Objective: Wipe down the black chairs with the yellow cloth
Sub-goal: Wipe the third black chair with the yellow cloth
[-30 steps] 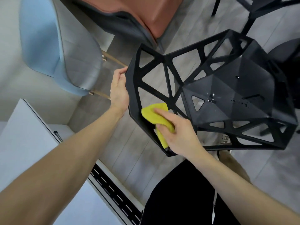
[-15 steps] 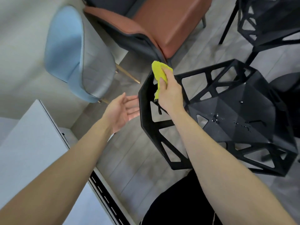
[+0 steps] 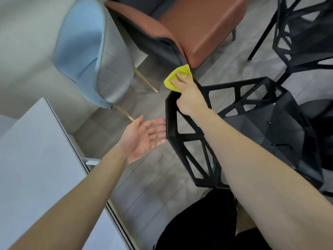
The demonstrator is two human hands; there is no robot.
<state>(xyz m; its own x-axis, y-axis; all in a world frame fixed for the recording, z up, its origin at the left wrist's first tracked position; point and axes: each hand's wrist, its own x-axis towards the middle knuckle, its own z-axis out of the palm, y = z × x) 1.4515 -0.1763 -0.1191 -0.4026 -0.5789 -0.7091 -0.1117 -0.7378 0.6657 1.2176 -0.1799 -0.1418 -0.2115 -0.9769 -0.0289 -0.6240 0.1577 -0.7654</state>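
Note:
A black chair [image 3: 261, 134] with angular cut-outs stands in front of me, its backrest nearest. My right hand [image 3: 187, 94] presses the yellow cloth [image 3: 177, 76] onto the top corner of the backrest, fingers laid over the cloth and the thumb hidden behind the rim. My left hand [image 3: 144, 138] hovers palm up with straight fingers just left of the backrest edge, holding nothing. Small dark specks lie on the seat. A second black chair [image 3: 304, 33] stands at the top right.
A light blue and grey padded chair [image 3: 93, 55] with thin gold legs stands at the left. A brown and dark armchair [image 3: 194, 29] is behind the cloth. A white cabinet top [image 3: 36, 159] fills the lower left. The floor is grey planks.
My right hand carried the cloth up from the lower backrest to its top corner. My left hand let go of the backrest edge and now hangs open beside it.

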